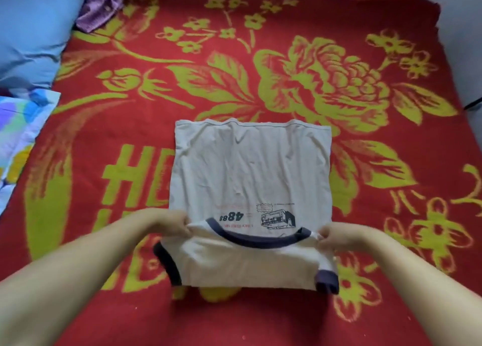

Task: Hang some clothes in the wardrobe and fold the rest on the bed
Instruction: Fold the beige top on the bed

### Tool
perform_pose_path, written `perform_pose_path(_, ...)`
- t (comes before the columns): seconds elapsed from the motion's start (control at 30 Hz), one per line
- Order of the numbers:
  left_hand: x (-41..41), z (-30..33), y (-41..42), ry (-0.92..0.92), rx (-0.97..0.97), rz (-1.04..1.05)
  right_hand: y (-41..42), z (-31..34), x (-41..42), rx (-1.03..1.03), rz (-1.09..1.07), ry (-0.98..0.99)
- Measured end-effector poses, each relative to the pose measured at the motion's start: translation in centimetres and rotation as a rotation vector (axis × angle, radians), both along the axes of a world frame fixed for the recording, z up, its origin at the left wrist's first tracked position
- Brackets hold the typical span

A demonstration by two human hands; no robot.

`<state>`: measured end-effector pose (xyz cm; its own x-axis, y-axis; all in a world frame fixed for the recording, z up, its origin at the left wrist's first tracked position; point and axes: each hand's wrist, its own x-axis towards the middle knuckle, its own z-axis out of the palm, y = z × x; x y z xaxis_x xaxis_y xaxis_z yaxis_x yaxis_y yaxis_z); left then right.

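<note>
**Red floral blanket, shirt mid-fold**

Red blanket point(260, 59) covers the bed. Nearest: left hand point(180, 223) and right hand point(330, 235) each pinch a shoulder of the white T-shirt point(250, 168), collar end raised. Folding step; next, likely carry collar toward far hem. Beyond: blue pillow point(31, 32), purple garment point(101, 4).

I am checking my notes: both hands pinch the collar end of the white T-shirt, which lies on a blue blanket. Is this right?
Not quite. In the head view the left hand and right hand do pinch the white T-shirt, but the blanket is red with yellow-green flowers.
</note>
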<state>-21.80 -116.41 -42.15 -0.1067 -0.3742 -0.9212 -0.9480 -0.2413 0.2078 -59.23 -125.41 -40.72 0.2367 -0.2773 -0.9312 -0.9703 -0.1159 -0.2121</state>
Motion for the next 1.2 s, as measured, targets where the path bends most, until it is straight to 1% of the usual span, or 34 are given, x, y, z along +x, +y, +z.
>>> perform_pose_path(0.07,1.5,1.3,-6.7,-0.079,-0.22,0.022,-6.9,1.5,1.9,-0.196,-0.016,-0.004)
perform_pose_path(0.1,2.1,1.7,-9.8,-0.115,-0.357,0.046,-10.0,2.1,3.0,-0.352,-0.03,-0.031)
perform_pose_path(0.13,2.7,2.0,-12.7,-0.143,-0.514,0.111,-12.6,2.4,4.1,-0.555,-0.099,-0.09)
perform_pose_path(0.2,3.3,2.1,-17.0,-0.193,-0.857,0.344,-16.1,2.8,6.4,-0.996,-0.406,-0.26)
perform_pose_path(0.23,3.1,1.7,-18.1,-0.197,-0.985,0.48,-16.8,2.3,7.5,-1.133,-0.572,-0.35)
perform_pose_path(0.27,2.8,1.1,-18.5,-0.173,-1.059,0.591,-16.8,1.7,8.5,-1.189,-0.685,-0.42)
perform_pose_path(0.3,2.1,0.1,-18.1,-0.145,-1.06,0.646,-16.2,0.5,9.2,-1.175,-0.706,-0.449)
perform_pose_path(0.33,1.1,-1.2,-16.9,-0.137,-1.013,0.654,-14.6,-1.0,9.8,-1.127,-0.643,-0.439)
perform_pose_path(0.37,0.1,-2.7,-14.8,-0.157,-0.942,0.643,-12.4,-2.8,9.9,-1.063,-0.536,-0.4)
perform_pose_path(0.43,-1.1,-5.8,-9.8,-0.237,-0.794,0.654,-7.2,-6.6,8.9,-0.881,-0.329,-0.222)
perform_pose_path(0.47,-1.2,-7.3,-7.1,-0.276,-0.715,0.697,-4.8,-8.1,7.8,-0.797,-0.26,-0.113)
perform_pose_path(0.53,-0.7,-10.1,-2.5,-0.344,-0.558,0.873,-1.7,-11.2,5.2,-0.683,-0.207,0.104)
perform_pose_path(0.6,-0.1,-11.9,0.5,-0.372,-0.529,1.019,-0.5,-12.6,2.7,-0.693,-0.251,0.223)
perform_pose_path(0.63,0.1,-12.4,1.2,-0.351,-0.548,1.06,-0.5,-12.5,1.6,-0.746,-0.341,0.239)
perform_pose_path(0.7,0.7,-13.0,2.0,-0.234,-0.573,1.191,-1.0,-12.1,0.0,-0.808,-0.634,0.245)
perform_pose_path(0.73,0.9,-13.2,2.1,-0.159,-0.586,1.259,-1.5,-12.1,-0.6,-0.798,-0.768,0.24)
perform_pose_path(0.77,1.3,-13.4,2.2,-0.099,-0.612,1.325,-2.0,-12.0,-1.1,-0.762,-0.838,0.24)
perform_pose_path(0.83,2.2,-13.4,2.4,-0.03,-0.678,1.463,-3.0,-11.7,-2.1,-0.68,-0.833,0.237)
perform_pose_path(0.87,2.7,-13.2,2.5,-0.01,-0.703,1.499,-3.4,-11.6,-2.7,-0.681,-0.825,0.231)
perform_pose_path(0.93,4.0,-12.8,2.9,-0.017,-0.724,1.449,-4.2,-11.0,-3.8,-0.744,-0.801,0.207)
perform_pose_path(1.0,5.4,-12.5,3.7,-0.039,-0.708,1.317,-4.5,-10.5,-4.9,-0.761,-0.669,0.205)
perform_pose_path(1.1,6.7,-12.0,5.7,-0.063,-0.643,1.176,-3.4,-10.7,-6.2,-0.594,-0.373,0.205)
perform_pose_path(1.2,6.4,-12.0,8.8,-0.101,-0.527,1.132,-0.6,-10.6,-7.1,-0.447,-0.209,0.196)
